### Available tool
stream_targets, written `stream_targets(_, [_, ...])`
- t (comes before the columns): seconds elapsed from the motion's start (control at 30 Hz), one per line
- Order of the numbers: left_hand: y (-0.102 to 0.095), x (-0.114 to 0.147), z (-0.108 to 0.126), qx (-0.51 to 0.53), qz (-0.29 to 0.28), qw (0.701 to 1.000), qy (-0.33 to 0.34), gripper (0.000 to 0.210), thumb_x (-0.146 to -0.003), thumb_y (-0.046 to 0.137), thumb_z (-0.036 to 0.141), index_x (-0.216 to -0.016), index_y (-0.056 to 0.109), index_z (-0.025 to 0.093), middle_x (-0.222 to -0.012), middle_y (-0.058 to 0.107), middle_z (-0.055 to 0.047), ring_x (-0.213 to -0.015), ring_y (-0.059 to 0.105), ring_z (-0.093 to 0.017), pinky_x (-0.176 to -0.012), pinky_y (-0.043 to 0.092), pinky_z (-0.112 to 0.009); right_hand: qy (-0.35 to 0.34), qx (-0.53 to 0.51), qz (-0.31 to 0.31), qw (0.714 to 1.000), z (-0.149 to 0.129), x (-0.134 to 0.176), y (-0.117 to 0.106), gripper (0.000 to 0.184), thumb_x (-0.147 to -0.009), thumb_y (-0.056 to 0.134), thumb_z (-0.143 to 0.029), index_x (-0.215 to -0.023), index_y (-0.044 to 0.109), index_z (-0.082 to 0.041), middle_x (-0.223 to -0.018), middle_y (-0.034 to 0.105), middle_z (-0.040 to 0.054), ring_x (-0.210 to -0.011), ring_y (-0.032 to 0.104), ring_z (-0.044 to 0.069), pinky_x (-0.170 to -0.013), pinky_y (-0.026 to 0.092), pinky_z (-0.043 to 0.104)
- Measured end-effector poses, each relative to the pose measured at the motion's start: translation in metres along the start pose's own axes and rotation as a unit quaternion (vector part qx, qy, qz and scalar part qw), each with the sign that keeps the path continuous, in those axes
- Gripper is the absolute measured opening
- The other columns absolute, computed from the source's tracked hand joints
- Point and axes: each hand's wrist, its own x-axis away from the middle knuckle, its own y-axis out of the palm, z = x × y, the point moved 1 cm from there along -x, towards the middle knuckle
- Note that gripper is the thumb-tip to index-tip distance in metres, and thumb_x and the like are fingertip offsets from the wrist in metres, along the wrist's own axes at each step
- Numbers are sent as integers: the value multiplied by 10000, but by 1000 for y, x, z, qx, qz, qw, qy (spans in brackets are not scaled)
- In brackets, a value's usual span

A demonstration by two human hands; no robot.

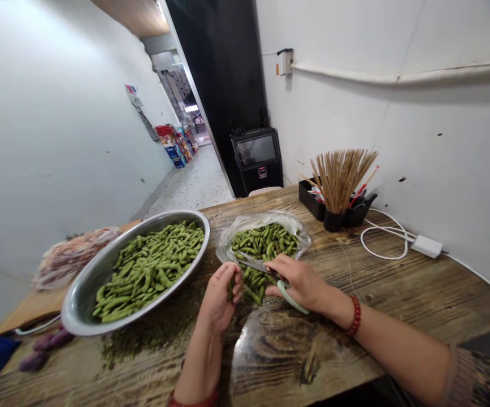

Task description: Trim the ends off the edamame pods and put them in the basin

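My right hand (298, 281) is closed round the handles of a pair of scissors (286, 296) with pale green grips. The blades point left, toward my left hand (222, 294), and look slightly apart. Curled fingers of that left hand hold a green soybean pod (230, 289), partly hidden by them. Just beyond both hands lies a clear plastic bag (299, 220) full of pods, with some pods (253, 295) spilling onto the table. To the left stands a large metal basin (75, 316) heaped with green pods (155, 265).
Small green trimmings (143, 339) litter the wooden table (338, 350) below the basin. At the back right are wooden skewers (340, 181) in a black holder (333, 221), and a white adapter (426, 246) with its cable. A filled plastic bag (73, 257) sits behind the basin; purple things (43, 349) lie left.
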Motion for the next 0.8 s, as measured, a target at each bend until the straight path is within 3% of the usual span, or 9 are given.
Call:
stream_targets(0.07, [1, -3, -6, -159, 6, 986, 43, 188, -725, 661, 340, -683, 610, 164, -574, 515, 26, -480, 423, -88, -459, 339, -196, 4, 5, -4, 1000, -1, 0, 0, 468, -799, 679, -351, -1202, 524, -171, -1003, 585, 79, -867, 579, 193, -764, 484, 301])
stream_targets(0.2, [1, -7, -18, -409, -15, 897, 163, 95, -680, 680, 232, -766, 706, 200, -777, 660, -53, -757, 564, -204, -716, 411, -295, 13, 6, -9, 1000, -1, -1, -1, 457, -789, 691, -324, -1191, 529, -178, -997, 577, 71, -852, 579, 184, -753, 487, 297])
stream_targets(0.3, [-1, -7, -23, -469, -24, 862, 191, 130, -715, 648, 207, -827, 709, 228, -813, 653, -57, -784, 570, -212, -739, 389, -304, 13, 7, -9, 1000, -2, -2, -2, 454, -784, 697, -314, -1187, 531, -186, -986, 577, 64, -848, 579, 184, -749, 487, 298])
stream_targets(0.47, [-6, -10, -23, -505, 3, 845, 174, 63, -675, 662, 172, -733, 659, 195, -692, 607, -27, -665, 533, -180, -638, 357, -268, 10, 12, -8, 1000, -1, -1, -1, 444, -803, 675, -320, -1197, 527, -179, -993, 580, 72, -848, 583, 184, -742, 489, 295])
stream_targets(0.57, [-7, -11, -19, -488, 7, 859, 155, 47, -645, 667, 162, -658, 625, 180, -608, 569, 1, -599, 493, -158, -590, 336, -252, 7, 12, -5, 1000, 0, 0, -1, 442, -806, 672, -329, -1193, 532, -168, -1000, 584, 81, -864, 583, 190, -750, 488, 299])
stream_targets(0.63, [-7, -10, -13, -436, 14, 888, 146, 47, -646, 668, 176, -632, 623, 172, -592, 561, 5, -598, 486, -149, -585, 344, -244, 9, 4, 0, 1000, 1, 0, -1, 447, -804, 674, -332, -1195, 534, -167, -995, 585, 82, -848, 580, 186, -733, 485, 294])
stream_targets(0.8, [-6, -3, 1, -154, 23, 986, 66, 216, -676, 721, 322, -741, 599, 156, -521, 448, 55, -459, 347, -71, -447, 248, -183, 34, -44, 45, 997, 7, -2, -3, 415, -793, 686, -358, -1141, 574, -162, -918, 588, 61, -790, 563, 170, -713, 469, 289])
